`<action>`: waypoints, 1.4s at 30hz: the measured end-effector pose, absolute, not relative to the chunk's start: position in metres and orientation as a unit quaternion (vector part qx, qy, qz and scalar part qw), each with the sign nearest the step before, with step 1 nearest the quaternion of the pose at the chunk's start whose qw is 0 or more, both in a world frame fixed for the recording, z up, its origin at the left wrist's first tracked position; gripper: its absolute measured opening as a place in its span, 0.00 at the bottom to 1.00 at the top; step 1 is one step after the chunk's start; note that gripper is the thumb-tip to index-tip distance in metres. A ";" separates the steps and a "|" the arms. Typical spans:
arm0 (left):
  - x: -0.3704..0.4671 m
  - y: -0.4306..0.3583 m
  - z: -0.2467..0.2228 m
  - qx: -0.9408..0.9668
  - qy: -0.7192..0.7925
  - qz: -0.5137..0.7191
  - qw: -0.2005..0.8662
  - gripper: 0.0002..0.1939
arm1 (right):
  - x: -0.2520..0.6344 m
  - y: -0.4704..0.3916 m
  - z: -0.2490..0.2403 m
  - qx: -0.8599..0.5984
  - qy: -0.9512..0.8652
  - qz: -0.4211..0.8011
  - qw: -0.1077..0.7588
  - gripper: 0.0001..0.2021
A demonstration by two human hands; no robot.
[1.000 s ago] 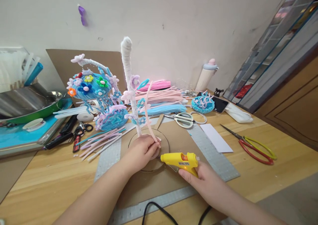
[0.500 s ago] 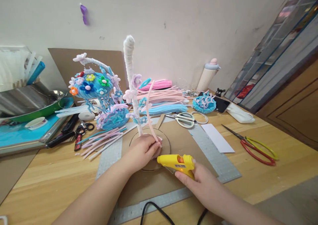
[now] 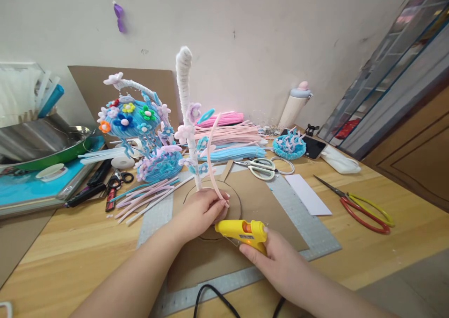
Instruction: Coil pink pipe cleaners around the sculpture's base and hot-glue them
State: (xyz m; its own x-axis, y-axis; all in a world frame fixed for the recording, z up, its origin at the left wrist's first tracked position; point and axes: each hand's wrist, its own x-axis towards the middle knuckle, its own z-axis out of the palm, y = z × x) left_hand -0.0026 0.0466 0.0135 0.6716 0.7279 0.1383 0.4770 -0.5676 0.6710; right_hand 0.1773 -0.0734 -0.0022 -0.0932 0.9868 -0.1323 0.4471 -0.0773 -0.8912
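My right hand [image 3: 271, 262] is wrapped round a yellow hot glue gun [image 3: 242, 229], its nozzle end close beside my left fingers. My left hand [image 3: 205, 210] is closed low over the cardboard sheet [image 3: 266, 215], pinching a pink pipe cleaner [image 3: 211, 163] that curves upward. What lies beneath my left fingers is mostly hidden. Just behind that hand rises a white wrapped stem [image 3: 185, 93] with pastel pipe-cleaner flowers on it. A drawn circle [image 3: 240, 201] on the cardboard surrounds my left hand.
A finished-looking blue flowered ornament [image 3: 136, 117] stands at left. Bundles of pink pipe cleaners [image 3: 228, 133] lie behind. White-handled scissors [image 3: 261, 168], red-and-yellow scissors [image 3: 365, 210] and a white card [image 3: 308, 195] are to the right. A black cord [image 3: 213, 290] loops in front.
The glue gun in my right hand has shifted slightly left, nearer and partly under my left hand. My left hand keeps its pinch on the pink pipe cleaner.
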 end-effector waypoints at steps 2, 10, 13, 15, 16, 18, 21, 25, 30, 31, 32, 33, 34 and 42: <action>-0.003 0.048 0.013 0.861 0.348 0.206 0.309 0.14 | 0.175 -0.072 -0.003 -0.589 -0.603 0.433 0.318 0.16; -0.004 0.048 0.011 0.856 0.354 0.208 0.315 0.14 | 0.174 -0.076 0.003 -0.596 -0.639 0.395 0.283 0.07; -0.004 0.047 0.012 0.854 0.357 0.207 0.318 0.15 | 0.173 -0.079 0.013 -0.600 -0.682 0.351 0.228 0.02; -0.004 0.047 0.013 0.853 0.358 0.207 0.318 0.15 | 0.173 -0.080 0.018 -0.589 -0.709 0.325 0.212 0.03; -0.004 0.047 0.013 0.853 0.359 0.207 0.318 0.15 | 0.174 -0.081 0.020 -0.579 -0.721 0.317 0.211 0.05; -0.004 0.047 0.013 0.853 0.358 0.208 0.319 0.14 | 0.175 -0.082 0.020 -0.563 -0.739 0.305 0.211 0.08; -0.004 0.048 0.012 0.852 0.357 0.210 0.322 0.15 | 0.178 -0.083 0.016 -0.561 -0.749 0.287 0.204 0.12; -0.004 0.048 0.012 0.850 0.357 0.212 0.324 0.15 | 0.181 -0.084 0.012 -0.561 -0.762 0.266 0.184 0.15; -0.004 0.047 0.013 0.851 0.355 0.213 0.324 0.16 | 0.186 -0.086 0.014 -0.550 -0.777 0.249 0.179 0.17; -0.004 0.047 0.013 0.851 0.353 0.213 0.325 0.16 | 0.189 -0.086 0.014 -0.551 -0.774 0.250 0.187 0.16; -0.004 0.047 0.013 0.852 0.351 0.213 0.325 0.16 | 0.192 -0.086 0.015 -0.555 -0.767 0.252 0.199 0.13; -0.005 0.047 0.014 0.852 0.350 0.213 0.326 0.16 | 0.195 -0.086 0.015 -0.563 -0.758 0.255 0.210 0.11; -0.005 0.047 0.014 0.852 0.349 0.213 0.326 0.17 | 0.198 -0.086 0.014 -0.571 -0.748 0.258 0.219 0.08; -0.005 0.047 0.013 0.852 0.351 0.208 0.328 0.17 | 0.218 -0.082 0.009 -0.617 -0.690 0.294 0.240 0.05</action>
State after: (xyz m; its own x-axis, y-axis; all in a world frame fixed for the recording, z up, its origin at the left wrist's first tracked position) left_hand -0.0047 0.0467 0.0131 0.6669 0.7346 0.1245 0.4620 -0.5388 0.7045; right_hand 0.2185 -0.0819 0.0089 -0.1240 0.9918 -0.0314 0.7098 0.0665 -0.7013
